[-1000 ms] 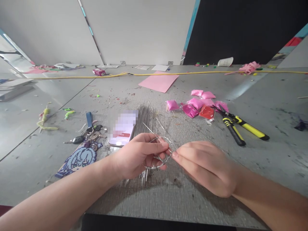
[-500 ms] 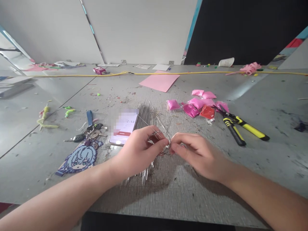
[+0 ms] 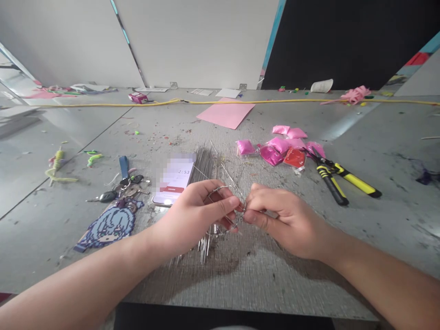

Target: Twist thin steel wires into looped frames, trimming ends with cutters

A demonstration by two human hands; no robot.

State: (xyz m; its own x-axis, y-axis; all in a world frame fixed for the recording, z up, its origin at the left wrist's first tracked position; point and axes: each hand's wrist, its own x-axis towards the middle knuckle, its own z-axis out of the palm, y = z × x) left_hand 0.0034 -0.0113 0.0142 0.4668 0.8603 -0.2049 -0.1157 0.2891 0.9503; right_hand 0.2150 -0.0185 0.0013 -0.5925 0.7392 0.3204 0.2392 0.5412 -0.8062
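Observation:
Between my hands is a thin silvery wire bent into a loop. My left hand pinches it between thumb and fingers, with part of the loop curving around the fingers. Close against it on the right, my right hand is closed on the wire, fingertips and thumb together at the join. Exactly how the wire runs there is hidden by the fingers. Under and behind my left hand lies a bundle of straight metal wires. A phone with a lit screen rests just left of that bundle.
Pliers with black and yellow handles lie at the right, beside pink packets and a red packet. Keys with a blue pixel-art charm are at the left. A yellow cord crosses behind pink paper.
My hands have turned slightly, and more of the wire loop shows around my left fingers. My right fingers have curled more tightly at the join. The view has shifted a little.

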